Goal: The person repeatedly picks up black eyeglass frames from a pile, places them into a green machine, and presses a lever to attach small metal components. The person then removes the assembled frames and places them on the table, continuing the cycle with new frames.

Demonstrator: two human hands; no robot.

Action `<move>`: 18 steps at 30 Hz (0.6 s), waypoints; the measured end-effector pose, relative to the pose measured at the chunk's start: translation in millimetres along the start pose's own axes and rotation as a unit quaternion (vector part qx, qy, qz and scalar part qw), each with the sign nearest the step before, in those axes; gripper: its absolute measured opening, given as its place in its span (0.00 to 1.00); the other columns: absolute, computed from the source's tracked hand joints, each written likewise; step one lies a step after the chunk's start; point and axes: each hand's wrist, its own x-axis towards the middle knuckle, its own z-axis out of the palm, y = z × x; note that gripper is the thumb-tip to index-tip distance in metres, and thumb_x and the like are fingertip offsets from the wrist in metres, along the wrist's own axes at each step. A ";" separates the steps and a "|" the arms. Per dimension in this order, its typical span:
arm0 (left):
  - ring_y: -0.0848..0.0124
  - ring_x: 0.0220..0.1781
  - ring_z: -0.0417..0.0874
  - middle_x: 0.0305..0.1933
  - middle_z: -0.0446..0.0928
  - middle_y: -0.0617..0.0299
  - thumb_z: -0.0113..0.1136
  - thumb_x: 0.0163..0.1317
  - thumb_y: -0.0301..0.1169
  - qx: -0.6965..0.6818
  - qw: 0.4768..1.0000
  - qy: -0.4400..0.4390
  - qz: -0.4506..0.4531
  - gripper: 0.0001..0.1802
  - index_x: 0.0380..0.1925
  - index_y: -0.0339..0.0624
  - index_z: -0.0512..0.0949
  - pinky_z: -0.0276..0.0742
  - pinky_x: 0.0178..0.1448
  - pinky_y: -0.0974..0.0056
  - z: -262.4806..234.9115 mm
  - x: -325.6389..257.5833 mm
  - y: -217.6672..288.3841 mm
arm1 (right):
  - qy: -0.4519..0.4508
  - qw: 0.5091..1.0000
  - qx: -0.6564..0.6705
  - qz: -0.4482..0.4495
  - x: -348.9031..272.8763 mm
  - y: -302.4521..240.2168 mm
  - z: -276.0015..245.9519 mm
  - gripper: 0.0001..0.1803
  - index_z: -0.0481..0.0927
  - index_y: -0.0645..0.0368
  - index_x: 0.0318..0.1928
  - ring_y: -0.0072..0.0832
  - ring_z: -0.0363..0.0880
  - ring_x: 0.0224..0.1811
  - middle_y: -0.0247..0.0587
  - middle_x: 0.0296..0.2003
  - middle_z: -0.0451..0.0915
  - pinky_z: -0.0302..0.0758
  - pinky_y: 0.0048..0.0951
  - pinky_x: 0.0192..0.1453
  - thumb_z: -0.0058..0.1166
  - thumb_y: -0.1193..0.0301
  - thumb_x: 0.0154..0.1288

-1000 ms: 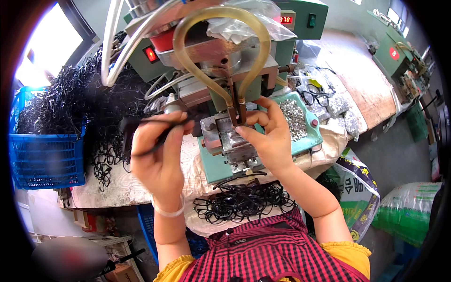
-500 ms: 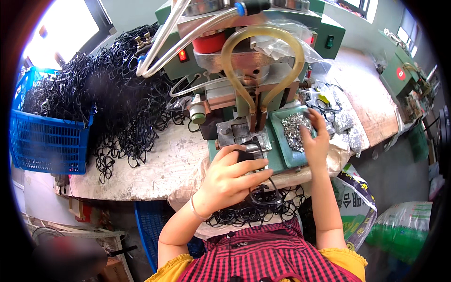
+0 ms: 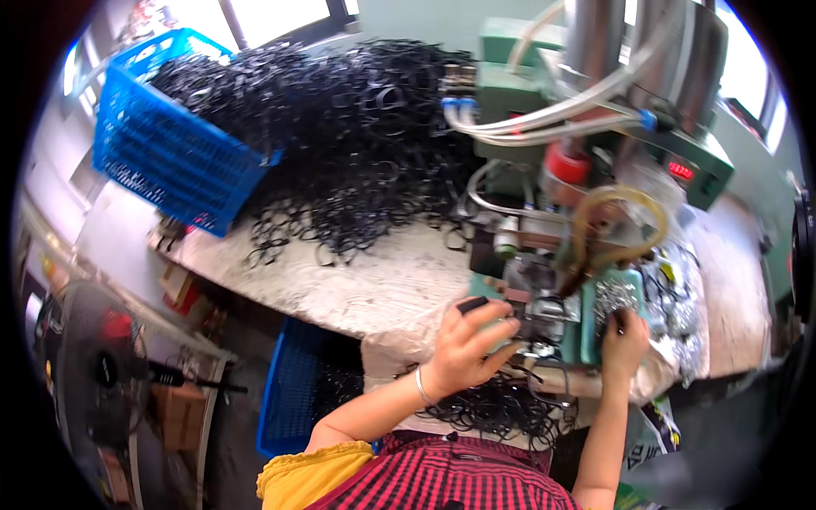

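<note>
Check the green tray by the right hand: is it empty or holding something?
Holding something: a pile of small silvery pieces shows inside the green tray, beside the right hand.

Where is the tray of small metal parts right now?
In the head view, right of centre: the tray sits just right of the machine, with the right hand over its near end.

White light glares through windows (image 3: 276, 17) along a pale wall (image 3: 416, 21), above a long worktable (image 3: 382, 293) with a scuffed, whitish top. At left, a dark-hubbed fan (image 3: 104, 371) stands near a pale rack (image 3: 194, 342) and a brown cardboard box (image 3: 180, 416), the grey floor (image 3: 246, 412) lying in shadow.
</note>
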 end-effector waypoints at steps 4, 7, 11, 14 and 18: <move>0.47 0.70 0.71 0.73 0.67 0.44 0.71 0.63 0.36 0.019 0.950 -0.177 -0.257 0.43 0.74 0.38 0.61 0.66 0.73 0.51 -8.8 -88.5 23.5 | 0.034 0.998 0.035 -0.031 3.3 -14.0 -3.4 0.06 0.85 0.61 0.41 0.46 0.79 0.44 0.45 0.37 0.83 0.74 0.43 0.52 0.60 0.75 0.63; 0.55 0.57 0.84 0.64 0.79 0.47 0.71 0.63 0.33 -0.288 0.811 -0.316 -0.399 0.47 0.78 0.41 0.57 0.78 0.62 0.58 -60.8 -84.1 56.5 | 0.024 0.995 0.099 -0.012 -2.7 -13.2 -2.9 0.07 0.86 0.62 0.43 0.44 0.80 0.45 0.45 0.37 0.83 0.74 0.39 0.52 0.58 0.76 0.66; 0.60 0.35 0.84 0.45 0.86 0.60 0.69 0.60 0.30 0.297 0.954 -0.025 0.024 0.12 0.44 0.46 0.85 0.79 0.38 0.60 -114.3 -54.9 -17.1 | 0.015 0.985 0.170 0.002 6.3 -18.3 -9.6 0.07 0.86 0.63 0.41 0.39 0.81 0.42 0.44 0.36 0.84 0.75 0.36 0.51 0.59 0.77 0.65; 0.53 0.61 0.80 0.60 0.81 0.52 0.74 0.54 0.26 0.312 0.931 -0.055 -0.184 0.15 0.42 0.42 0.83 0.72 0.63 0.53 -170.3 -8.8 -98.8 | -0.024 0.973 0.227 0.022 16.7 -30.1 -16.1 0.07 0.86 0.64 0.42 0.33 0.82 0.39 0.42 0.37 0.86 0.76 0.30 0.48 0.62 0.79 0.63; 0.48 0.65 0.76 0.78 0.66 0.52 0.79 0.48 0.34 0.306 0.891 -0.149 -0.300 0.16 0.38 0.49 0.85 0.71 0.66 0.50 -212.9 -46.8 -226.8 | -0.045 0.937 0.327 0.117 11.7 -3.6 0.9 0.07 0.86 0.66 0.43 0.23 0.82 0.39 0.38 0.37 0.87 0.77 0.25 0.48 0.62 0.80 0.64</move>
